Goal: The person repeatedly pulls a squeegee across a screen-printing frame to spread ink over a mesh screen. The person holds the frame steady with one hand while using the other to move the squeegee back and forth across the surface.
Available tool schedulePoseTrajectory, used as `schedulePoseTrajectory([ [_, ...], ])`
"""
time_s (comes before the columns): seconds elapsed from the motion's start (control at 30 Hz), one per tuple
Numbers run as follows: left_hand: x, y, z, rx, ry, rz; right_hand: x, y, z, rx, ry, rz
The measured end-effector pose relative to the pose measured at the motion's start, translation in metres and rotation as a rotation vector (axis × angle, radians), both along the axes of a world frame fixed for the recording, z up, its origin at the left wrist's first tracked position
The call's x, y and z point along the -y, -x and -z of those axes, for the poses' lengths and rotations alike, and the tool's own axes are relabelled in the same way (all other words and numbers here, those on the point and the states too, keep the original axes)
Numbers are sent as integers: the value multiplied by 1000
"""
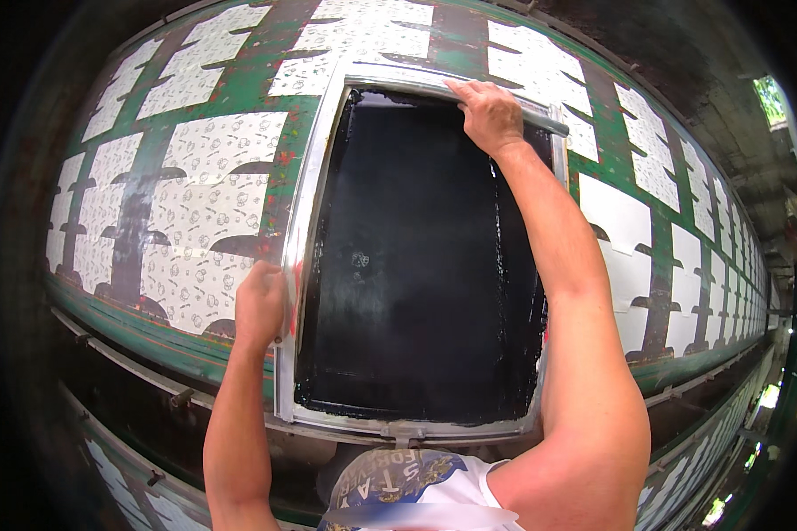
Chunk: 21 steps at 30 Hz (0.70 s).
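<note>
A silk-screen printing frame (308, 212) with metal rails stands in front of me, its mesh dark and coated with black ink. One small pale cartoon figure shows on the mesh. My left hand (261, 303) is closed on the frame's left rail, fingertips partly hidden. At the far end, my right hand (491, 117) grips a grey bar (547, 122) that lies along the far rail and looks like a squeegee. The right forearm reaches across the frame's right side, covering part of that rail.
A long green printing table (283, 190) carries rows of white cut fabric pieces. Those on the left, such as one piece (208, 212), bear small printed figures; nearby right-hand pieces (615, 217) look plain. A metal rail (142, 376) runs along the table's near edge.
</note>
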State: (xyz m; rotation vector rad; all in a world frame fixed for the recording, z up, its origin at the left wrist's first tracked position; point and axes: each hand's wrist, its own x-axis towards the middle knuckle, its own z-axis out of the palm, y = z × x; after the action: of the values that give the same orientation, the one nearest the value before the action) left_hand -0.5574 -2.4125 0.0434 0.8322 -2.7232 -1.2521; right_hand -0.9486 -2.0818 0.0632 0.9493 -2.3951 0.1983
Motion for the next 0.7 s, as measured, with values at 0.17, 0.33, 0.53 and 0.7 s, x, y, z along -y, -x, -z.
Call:
schedulePoseTrajectory([
  [0.17,1,0,0,17,-6,0,8,28,15,7,-45,73],
  [0.33,3,-1,4,21,-12,10,14,51,-1,328,-250,183],
  [0.53,3,0,-1,21,-40,30,19,35,-25,422,-294,164],
  [0.7,3,-2,0,10,-51,39,8,-21,-36,450,-376,92],
])
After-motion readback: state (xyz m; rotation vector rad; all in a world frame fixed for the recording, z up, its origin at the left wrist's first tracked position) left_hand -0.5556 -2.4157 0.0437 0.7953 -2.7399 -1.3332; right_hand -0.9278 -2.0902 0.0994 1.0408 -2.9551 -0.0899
